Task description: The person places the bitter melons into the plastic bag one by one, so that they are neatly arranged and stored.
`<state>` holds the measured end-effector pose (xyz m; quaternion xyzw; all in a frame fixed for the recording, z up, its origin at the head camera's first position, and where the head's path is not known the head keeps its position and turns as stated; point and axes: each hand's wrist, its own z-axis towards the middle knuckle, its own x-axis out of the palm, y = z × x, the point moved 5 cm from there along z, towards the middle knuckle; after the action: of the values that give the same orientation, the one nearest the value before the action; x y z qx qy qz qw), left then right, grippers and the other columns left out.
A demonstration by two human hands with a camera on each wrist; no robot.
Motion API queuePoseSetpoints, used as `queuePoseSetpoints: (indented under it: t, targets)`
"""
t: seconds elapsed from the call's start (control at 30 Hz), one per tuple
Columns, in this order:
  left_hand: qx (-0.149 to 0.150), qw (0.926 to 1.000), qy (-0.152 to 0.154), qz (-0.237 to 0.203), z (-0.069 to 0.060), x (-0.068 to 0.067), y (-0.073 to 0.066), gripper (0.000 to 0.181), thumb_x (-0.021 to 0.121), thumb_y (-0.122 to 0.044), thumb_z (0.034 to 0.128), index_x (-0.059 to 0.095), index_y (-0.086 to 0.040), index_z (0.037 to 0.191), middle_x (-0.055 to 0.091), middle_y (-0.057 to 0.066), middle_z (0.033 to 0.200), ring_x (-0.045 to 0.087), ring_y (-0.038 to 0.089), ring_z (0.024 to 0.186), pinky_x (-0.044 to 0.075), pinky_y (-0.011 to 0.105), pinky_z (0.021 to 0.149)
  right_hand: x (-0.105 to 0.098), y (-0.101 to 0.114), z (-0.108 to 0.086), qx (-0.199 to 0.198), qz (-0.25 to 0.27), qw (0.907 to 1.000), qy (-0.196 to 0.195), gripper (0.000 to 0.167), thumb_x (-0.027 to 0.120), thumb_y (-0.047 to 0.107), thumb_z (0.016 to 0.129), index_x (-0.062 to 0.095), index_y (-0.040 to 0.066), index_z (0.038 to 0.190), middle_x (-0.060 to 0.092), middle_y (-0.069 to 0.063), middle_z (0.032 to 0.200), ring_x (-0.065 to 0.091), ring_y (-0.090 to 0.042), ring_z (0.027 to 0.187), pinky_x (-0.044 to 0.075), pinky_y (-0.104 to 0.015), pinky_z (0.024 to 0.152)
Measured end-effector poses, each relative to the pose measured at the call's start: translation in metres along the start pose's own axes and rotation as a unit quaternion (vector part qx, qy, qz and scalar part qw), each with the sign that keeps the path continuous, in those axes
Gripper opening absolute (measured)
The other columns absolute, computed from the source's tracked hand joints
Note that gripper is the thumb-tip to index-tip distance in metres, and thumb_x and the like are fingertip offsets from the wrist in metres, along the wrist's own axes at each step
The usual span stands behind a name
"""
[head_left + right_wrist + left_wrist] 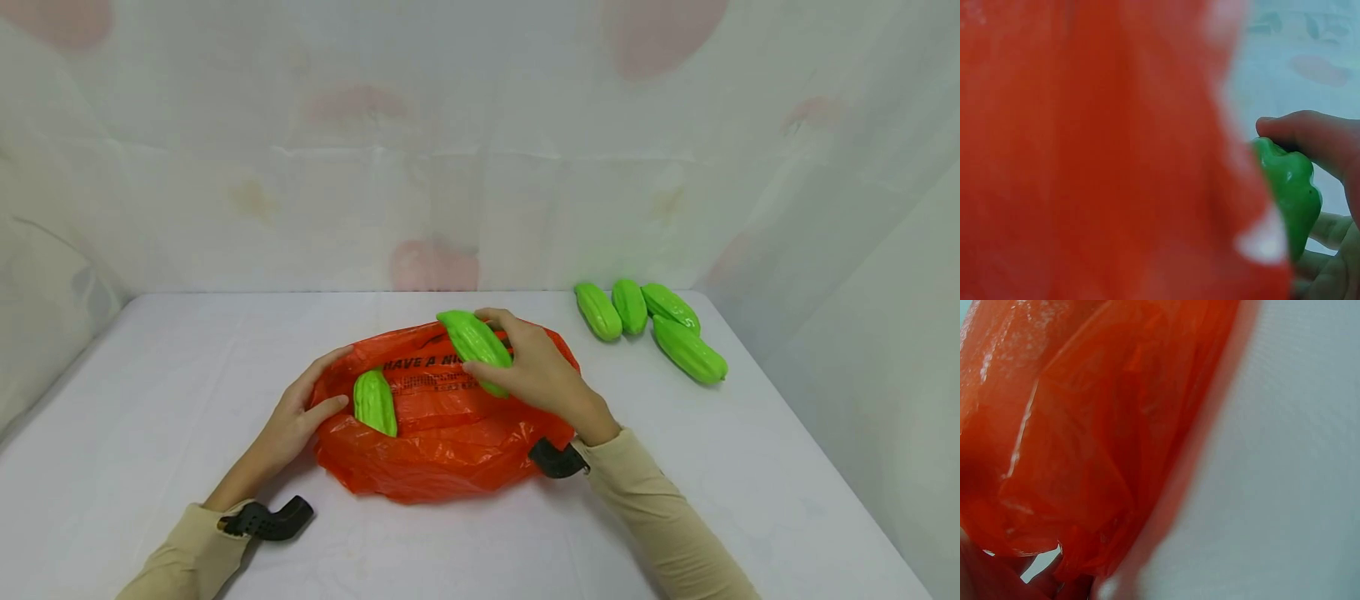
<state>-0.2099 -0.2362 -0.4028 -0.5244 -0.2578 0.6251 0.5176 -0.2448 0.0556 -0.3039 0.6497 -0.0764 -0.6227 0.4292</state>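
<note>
A red plastic bag (442,458) with black print lies with its mouth spread wide at the middle of the table. My left hand (296,417) grips the bag's left side, thumb near the rim; in the left wrist view its fingers are partly hidden by red film. Inside the bag, by that thumb, rests a bright green, ridged bitter melon (375,404). Over the bag's right part, my right hand (536,362) holds another bitter melon (474,342) between thumb and fingers. The right wrist view shows this held bitter melon (1291,187) partly behind blurred red film.
Several more green bitter melons (630,307) lie grouped at the table's back right. The table (187,375) has a white cover, and a patterned white curtain (480,208) hangs behind it. Black wrist devices (270,519) sit on both sleeves.
</note>
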Motion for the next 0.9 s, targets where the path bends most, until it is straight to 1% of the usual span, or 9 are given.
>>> queuePoseSetpoints:
  t: [0.2, 0.33, 0.5, 0.57, 0.63, 0.77, 0.9]
  targets:
    - [-0.001, 1.0000, 0.000, 0.001, 0.000, -0.001, -0.001, 0.058, 0.052, 0.000, 0.0964, 0.039, -0.012, 0.151, 0.042, 0.016, 0.151, 0.040, -0.006, 0.131, 0.030, 0.004, 0.103, 0.011, 0.003, 0.001, -0.010, 0.019, 0.9996, 0.018, 0.062, 0.074, 0.036, 0.088, 0.046, 0.018, 0.140, 0.062, 0.001, 0.120, 0.061, -0.019, 0.097, 0.053, -0.031, 0.081]
    - [-0.004, 1.0000, 0.000, 0.004, 0.000, -0.001, 0.000, 0.058, 0.052, -0.001, 0.0967, 0.039, -0.013, 0.152, 0.042, 0.016, 0.151, 0.039, -0.007, 0.131, 0.030, 0.004, 0.102, 0.019, 0.004, 0.001, 0.001, 0.028, 0.9991, 0.031, 0.064, 0.075, 0.036, 0.087, 0.046, 0.016, 0.140, 0.062, 0.001, 0.120, 0.061, -0.018, 0.101, 0.053, -0.031, 0.085]
    - [-0.001, 1.0000, -0.001, 0.004, 0.000, -0.001, -0.002, 0.058, 0.053, -0.001, 0.0967, 0.039, -0.014, 0.152, 0.042, 0.015, 0.151, 0.039, -0.007, 0.131, 0.029, 0.004, 0.103, 0.029, 0.005, 0.000, 0.013, 0.025, 0.9986, 0.045, 0.068, 0.075, 0.038, 0.087, 0.043, 0.014, 0.143, 0.062, 0.000, 0.118, 0.059, -0.015, 0.099, 0.052, -0.030, 0.085]
    - [0.003, 1.0000, -0.001, 0.001, -0.001, -0.001, -0.003, 0.058, 0.053, 0.000, 0.0965, 0.039, -0.014, 0.151, 0.043, 0.015, 0.151, 0.039, -0.008, 0.131, 0.029, 0.003, 0.103, 0.033, 0.005, 0.000, 0.017, 0.031, 0.9979, 0.054, 0.069, 0.075, 0.038, 0.087, 0.042, 0.014, 0.143, 0.062, -0.001, 0.118, 0.059, -0.016, 0.100, 0.052, -0.031, 0.085]
    - [0.007, 1.0000, -0.002, 0.001, -0.001, -0.001, -0.004, 0.058, 0.053, 0.000, 0.0963, 0.039, -0.013, 0.151, 0.043, 0.015, 0.151, 0.039, -0.008, 0.131, 0.029, 0.003, 0.102, 0.037, 0.005, 0.000, 0.021, 0.042, 0.9968, 0.064, 0.068, 0.074, 0.038, 0.087, 0.042, 0.015, 0.143, 0.062, -0.001, 0.119, 0.059, -0.016, 0.105, 0.052, -0.032, 0.087]
    - [0.003, 1.0000, -0.001, -0.001, 0.000, 0.000, -0.005, 0.058, 0.052, 0.000, 0.0964, 0.039, -0.013, 0.151, 0.042, 0.016, 0.151, 0.039, -0.008, 0.131, 0.029, 0.004, 0.103, 0.044, 0.005, -0.001, 0.022, 0.056, 0.9947, 0.083, 0.068, 0.074, 0.038, 0.088, 0.042, 0.016, 0.143, 0.062, -0.001, 0.121, 0.058, -0.018, 0.112, 0.052, -0.035, 0.091]
    - [-0.004, 1.0000, 0.002, 0.001, 0.000, 0.000, -0.003, 0.058, 0.052, -0.001, 0.0969, 0.039, -0.013, 0.152, 0.042, 0.016, 0.152, 0.039, -0.008, 0.130, 0.030, 0.004, 0.102, 0.049, 0.006, -0.003, 0.017, 0.060, 0.9936, 0.093, 0.067, 0.073, 0.040, 0.088, 0.041, 0.017, 0.143, 0.063, 0.000, 0.117, 0.058, -0.017, 0.111, 0.052, -0.034, 0.089]
